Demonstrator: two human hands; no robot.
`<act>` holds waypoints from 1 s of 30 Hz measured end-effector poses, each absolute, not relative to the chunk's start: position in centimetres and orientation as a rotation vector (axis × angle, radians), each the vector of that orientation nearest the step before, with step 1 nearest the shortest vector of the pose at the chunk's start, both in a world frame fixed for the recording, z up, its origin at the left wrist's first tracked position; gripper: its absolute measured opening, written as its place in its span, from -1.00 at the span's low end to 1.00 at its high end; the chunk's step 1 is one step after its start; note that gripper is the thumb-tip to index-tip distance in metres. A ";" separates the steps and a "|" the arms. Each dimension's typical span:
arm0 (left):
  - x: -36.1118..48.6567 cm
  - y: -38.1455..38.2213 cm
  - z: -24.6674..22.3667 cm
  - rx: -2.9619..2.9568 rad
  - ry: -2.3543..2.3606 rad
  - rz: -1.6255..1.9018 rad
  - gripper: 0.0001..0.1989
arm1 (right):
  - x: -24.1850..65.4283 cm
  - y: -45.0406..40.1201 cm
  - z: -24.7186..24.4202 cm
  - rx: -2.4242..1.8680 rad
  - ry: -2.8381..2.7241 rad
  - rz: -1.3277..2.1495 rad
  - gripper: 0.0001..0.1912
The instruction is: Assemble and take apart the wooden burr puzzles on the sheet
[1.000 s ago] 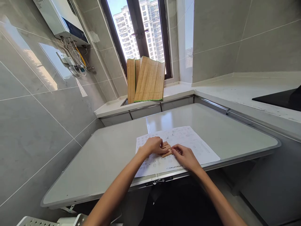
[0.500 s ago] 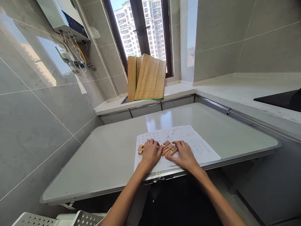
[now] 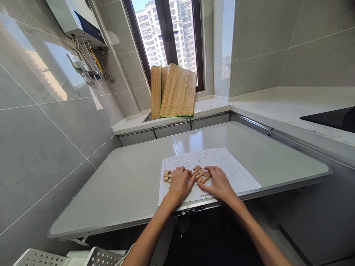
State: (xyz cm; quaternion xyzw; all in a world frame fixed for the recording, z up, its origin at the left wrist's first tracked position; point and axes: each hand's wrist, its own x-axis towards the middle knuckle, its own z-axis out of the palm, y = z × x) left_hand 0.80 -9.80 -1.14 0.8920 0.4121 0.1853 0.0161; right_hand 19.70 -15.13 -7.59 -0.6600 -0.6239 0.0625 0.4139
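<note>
Several notched wooden puzzle pieces (image 3: 198, 173) lie side by side at a slant on a printed paper sheet (image 3: 235, 176). My right hand (image 3: 219, 181) curls round their right side, thumb at the near edge and fingers at the far edge. From the left, my left hand (image 3: 181, 184) presses against the same pieces with thumb and fingertips, hiding part of them. Left of that hand, lighter wooden blocks (image 3: 167, 176) with notches sit on the sheet's left edge, partly covered by the fingers.
The sheet rests on a pale folding table (image 3: 122, 184) with a metal latch at its front edge. Behind stand folded bamboo mats (image 3: 177, 92) on a white counter (image 3: 255, 107). White perforated baskets (image 3: 102, 256) are low at the left, beside the tiled wall.
My left hand has shifted slightly right along the pieces, uncovering more of the lighter blocks. My right hand stays at the right side of the pieces.
</note>
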 end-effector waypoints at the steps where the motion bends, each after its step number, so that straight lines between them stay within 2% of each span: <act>1: 0.8 -9.8 -1.1 2.772 1.284 0.551 -0.77 | 19.7 -15.1 -7.6 -1.660 -1.568 0.156 -0.39; 12: 1.4 -8.6 -0.3 2.747 1.319 0.236 -0.73 | 20.0 -15.3 -7.3 -1.596 -1.572 0.287 -0.36; 15: 1.0 -8.5 -0.2 2.686 1.290 0.330 -0.76 | 19.9 -15.4 -7.0 -1.571 -1.567 0.329 -0.35; 20: -0.2 -8.7 -0.5 2.381 1.271 0.718 -0.72 | 19.9 -15.7 -6.3 -1.540 -1.557 0.443 -0.32; 22: -0.5 -9.1 -0.6 2.328 1.224 0.895 -0.68 | 20.2 -15.9 -6.0 -1.496 -1.591 0.518 -0.38; 25: -0.8 -10.1 -0.7 2.238 1.196 1.103 -0.66 | 20.5 -16.0 -5.7 -1.412 -1.687 0.570 -0.57; 27: -0.8 -10.8 -0.9 2.132 1.187 1.154 -0.66 | 20.6 -16.0 -5.6 -1.365 -1.745 0.557 -0.69; 30: -0.7 -11.7 -1.5 1.968 1.138 1.115 -0.66 | 20.6 -16.0 -5.9 -1.333 -1.781 0.532 -0.75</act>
